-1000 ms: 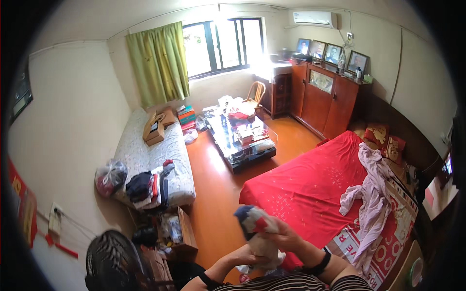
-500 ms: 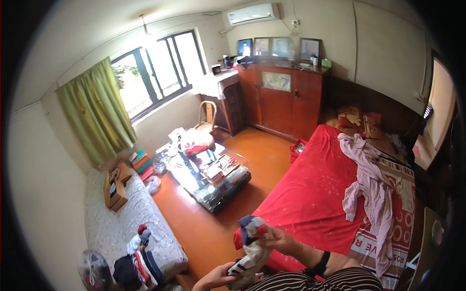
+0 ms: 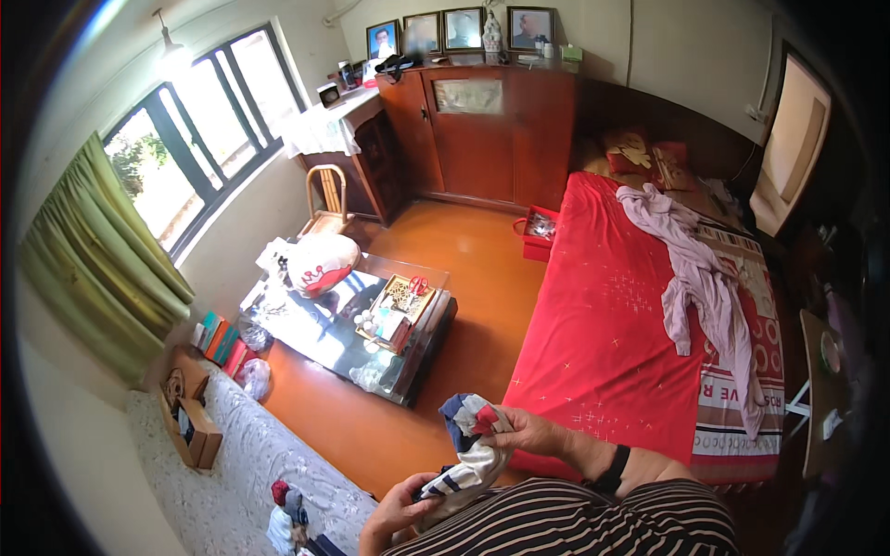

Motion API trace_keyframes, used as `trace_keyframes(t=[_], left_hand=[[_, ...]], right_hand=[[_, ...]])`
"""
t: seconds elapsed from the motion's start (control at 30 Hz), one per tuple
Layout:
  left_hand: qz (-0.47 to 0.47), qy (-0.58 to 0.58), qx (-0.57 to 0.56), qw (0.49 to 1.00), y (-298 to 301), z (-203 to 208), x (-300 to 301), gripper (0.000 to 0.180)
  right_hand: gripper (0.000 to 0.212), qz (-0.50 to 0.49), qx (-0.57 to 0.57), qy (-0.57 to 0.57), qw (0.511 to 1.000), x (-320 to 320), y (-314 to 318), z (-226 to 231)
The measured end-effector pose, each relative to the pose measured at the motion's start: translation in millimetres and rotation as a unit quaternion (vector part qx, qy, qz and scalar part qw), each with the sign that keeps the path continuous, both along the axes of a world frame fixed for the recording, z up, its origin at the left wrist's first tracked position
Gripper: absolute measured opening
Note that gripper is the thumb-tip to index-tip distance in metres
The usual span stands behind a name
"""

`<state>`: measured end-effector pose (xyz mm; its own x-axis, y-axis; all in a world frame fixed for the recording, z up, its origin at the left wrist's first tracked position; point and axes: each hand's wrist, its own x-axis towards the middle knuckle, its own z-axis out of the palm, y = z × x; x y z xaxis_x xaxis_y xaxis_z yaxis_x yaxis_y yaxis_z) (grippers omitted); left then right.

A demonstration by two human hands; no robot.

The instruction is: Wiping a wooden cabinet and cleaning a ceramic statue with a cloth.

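Observation:
A bunched cloth garment (image 3: pixel 468 466), cream with navy, grey and red parts, hangs between my two hands in front of my striped top. My right hand (image 3: pixel 533 434) pinches its upper end, by the red and grey patch. My left hand (image 3: pixel 400 505) closes around the lower part, where dark stripes show on pale cloth. The folds hide what kind of garment it is. To the left, a small pile of clothes (image 3: pixel 286 519), with red, grey and white pieces, lies on the grey patterned couch (image 3: pixel 250 454), partly cut off by the lower edge.
On my right stands a bed with a red sheet (image 3: pixel 603 315) and a crumpled lilac garment (image 3: pixel 691 287) across it. A low glass table (image 3: pixel 324 347) bears a basket tray (image 3: pixel 403 310) and a white-and-red cushion (image 3: pixel 323 264). On the couch's far end sits a cardboard box (image 3: pixel 195 431).
My view has swung right and tilted down, so room and furniture sit differently in it. Both hands keep their hold on the garment, which remains in front of me.

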<state>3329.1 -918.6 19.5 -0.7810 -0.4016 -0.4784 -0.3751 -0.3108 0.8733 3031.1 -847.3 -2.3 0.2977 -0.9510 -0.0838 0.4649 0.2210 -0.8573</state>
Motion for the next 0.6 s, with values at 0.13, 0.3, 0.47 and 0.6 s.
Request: trace_keyframes(t=[0.13,0.3,0.47,0.6], left_hand=[[-0.094,0.010,-0.013,0.995,-80,-8,15,0.041],[-0.173,0.020,-0.023,0.984,-160,-10,2,0.044],[-0.283,0.037,-0.107,0.953,-223,-26,-67,0.047],[-0.324,0.027,-0.076,0.943,-265,-3,-125,0.053]], right_hand=[[0.054,-0.069,0.064,-0.014,0.995,32,-36,-10],[0.064,-0.106,0.084,-0.045,0.990,37,-67,-17],[0.064,-0.230,0.116,0.001,0.966,4,-83,-26],[0.055,-0.329,0.111,0.044,0.937,-33,-98,-48]])
